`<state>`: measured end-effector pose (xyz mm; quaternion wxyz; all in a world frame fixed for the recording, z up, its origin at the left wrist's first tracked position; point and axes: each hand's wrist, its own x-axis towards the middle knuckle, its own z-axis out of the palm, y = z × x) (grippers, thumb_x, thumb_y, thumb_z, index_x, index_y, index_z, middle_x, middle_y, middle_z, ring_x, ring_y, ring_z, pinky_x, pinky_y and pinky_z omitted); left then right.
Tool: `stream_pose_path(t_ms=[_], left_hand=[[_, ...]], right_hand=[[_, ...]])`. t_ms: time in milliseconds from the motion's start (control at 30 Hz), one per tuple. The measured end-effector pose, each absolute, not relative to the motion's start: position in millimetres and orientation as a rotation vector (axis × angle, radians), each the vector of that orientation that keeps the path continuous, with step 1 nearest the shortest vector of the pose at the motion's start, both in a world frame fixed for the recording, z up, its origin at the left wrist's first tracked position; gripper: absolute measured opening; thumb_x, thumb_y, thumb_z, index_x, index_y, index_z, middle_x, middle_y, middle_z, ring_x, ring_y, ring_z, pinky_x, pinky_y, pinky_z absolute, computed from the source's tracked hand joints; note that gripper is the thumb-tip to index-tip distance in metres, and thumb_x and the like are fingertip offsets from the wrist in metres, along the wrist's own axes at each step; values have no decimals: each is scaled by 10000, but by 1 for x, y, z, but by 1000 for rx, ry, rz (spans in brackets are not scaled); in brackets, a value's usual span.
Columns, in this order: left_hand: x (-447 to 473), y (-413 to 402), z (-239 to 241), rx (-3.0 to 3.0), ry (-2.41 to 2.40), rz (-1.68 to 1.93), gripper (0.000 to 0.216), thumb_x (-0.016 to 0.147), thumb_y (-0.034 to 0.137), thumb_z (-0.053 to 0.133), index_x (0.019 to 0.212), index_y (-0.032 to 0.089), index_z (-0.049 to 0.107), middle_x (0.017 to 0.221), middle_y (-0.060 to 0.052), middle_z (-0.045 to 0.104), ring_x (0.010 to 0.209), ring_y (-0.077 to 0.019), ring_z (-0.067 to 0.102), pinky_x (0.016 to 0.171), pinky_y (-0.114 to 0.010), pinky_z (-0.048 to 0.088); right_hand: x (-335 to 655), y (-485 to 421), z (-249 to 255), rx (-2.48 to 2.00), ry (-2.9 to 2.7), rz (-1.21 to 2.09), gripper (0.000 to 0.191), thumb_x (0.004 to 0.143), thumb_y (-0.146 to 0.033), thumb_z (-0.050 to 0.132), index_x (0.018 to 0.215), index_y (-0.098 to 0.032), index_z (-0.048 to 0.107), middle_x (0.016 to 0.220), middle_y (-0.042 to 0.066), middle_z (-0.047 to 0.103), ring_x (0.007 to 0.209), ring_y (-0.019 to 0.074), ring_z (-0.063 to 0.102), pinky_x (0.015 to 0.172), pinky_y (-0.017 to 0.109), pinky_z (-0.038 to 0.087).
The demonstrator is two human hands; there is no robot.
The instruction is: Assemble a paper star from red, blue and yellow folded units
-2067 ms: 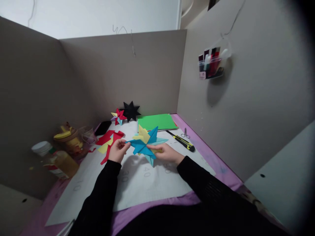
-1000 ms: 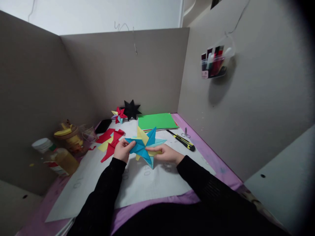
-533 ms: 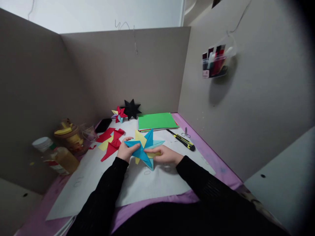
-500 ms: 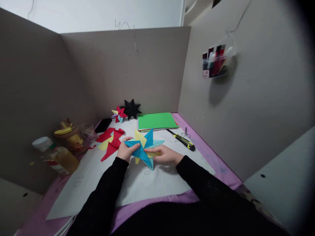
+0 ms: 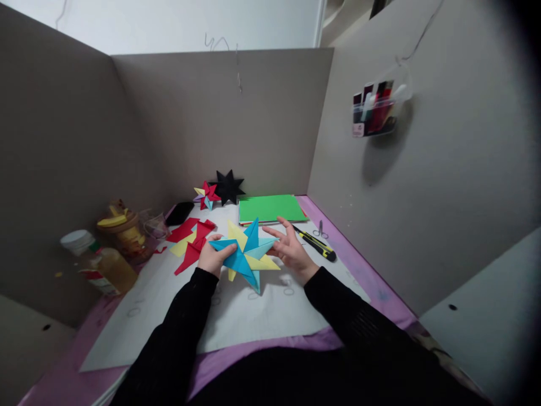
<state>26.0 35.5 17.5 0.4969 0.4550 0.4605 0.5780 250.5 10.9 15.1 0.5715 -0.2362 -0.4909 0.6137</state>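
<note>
Head camera: from here I look down on the worktop (image 5: 382,290), where a folded paper star (image 5: 243,260) is held up over a large white sheet (image 5: 236,332).
Left hand (image 5: 212,258): I read it as closed in a pinch on the paper star's left blue point, thumb on the front face.
Right hand (image 5: 291,251): fingers spread and gripping nothing that I can make out; they are at the star's pale blue right tip, and I cannot tell whether they touch it.
Star colours: dark blue, pale blue and yellow points around one centre.
Red and yellow paper pieces (image 5: 196,245): lying beyond the left hand, overlapping.
Utility knife (image 5: 318,246): flat, to the right of the right hand, small scissors (image 5: 320,230) just beyond it.
Stack of coloured paper (image 5: 273,208): green on top, behind the paper star.
Finished-looking stars: a black star (image 5: 229,187) and a smaller red star (image 5: 208,195) at the back.
Left edge: I see a bottle (image 5: 112,272) tilted in my view, near a dark phone (image 5: 180,213).
</note>
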Motion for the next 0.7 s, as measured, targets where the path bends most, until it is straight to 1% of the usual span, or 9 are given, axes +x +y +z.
stream_pose_path(t_ms=[33,67,167,233,300,367,400,567,700], left_hand=[[25,34,19,1111,1109,1368,624,437,303,839,902,194,437,692,34,592,583,-140,592,582,-268,479],[24,33,21,1129,1101,1333,617,437,298,839,894,198,437,678,38,591,571,-140,589,571,-266,476],[24,29,28,1231,1082,1234,577,454,289,829,874,201,443,635,49,576,532,-133,567,529,-249,458],[25,25,34,1332,1102,1194,554,467,286,820,872,200,452,604,58,557,507,-123,540,497,-231,437],[26,20,43,1442,1156,1184,530,482,286,808,872,201,460,582,69,533,494,-113,514,476,-216,417],[27,15,52,1536,1218,1182,498,506,291,791,876,199,471,582,75,520,498,-108,504,475,-209,409],[28,13,56,1571,1243,1175,484,520,298,781,882,198,476,584,76,516,500,-107,501,476,-207,408],[28,11,61,1654,1274,1171,470,551,328,764,900,196,477,593,74,507,508,-110,492,470,-208,408],[27,13,55,1664,1276,1176,472,554,350,769,902,192,493,614,60,532,530,-119,511,488,-219,430]], right_hand=[[253,12,17,-566,-1131,1512,794,698,-406,711,1350,-338,262,1341,108,472,896,173,633,784,357,517],[256,13,18,-582,-1135,1602,735,726,-437,678,1346,-308,305,1309,117,502,891,176,635,780,354,519],[263,13,22,-657,-1263,1830,551,746,-468,646,1203,-179,537,1125,125,614,845,168,634,728,299,514],[265,13,24,-735,-1400,1852,474,706,-433,693,1073,-139,630,966,98,659,752,140,622,647,249,494],[266,14,25,-826,-1530,1760,383,669,-391,731,937,-123,680,821,64,667,655,110,589,582,215,454],[267,14,28,-883,-1628,1644,304,657,-363,741,826,-114,693,736,47,659,611,98,563,565,210,426],[267,15,30,-890,-1654,1602,287,657,-357,741,801,-113,692,717,43,656,603,97,555,566,212,418],[265,15,36,-864,-1684,1553,284,643,-326,733,833,-120,689,726,27,659,603,103,545,587,228,407],[256,14,37,-957,-1713,1349,186,645,-280,705,739,-120,689,707,23,671,626,134,573,625,258,424]])
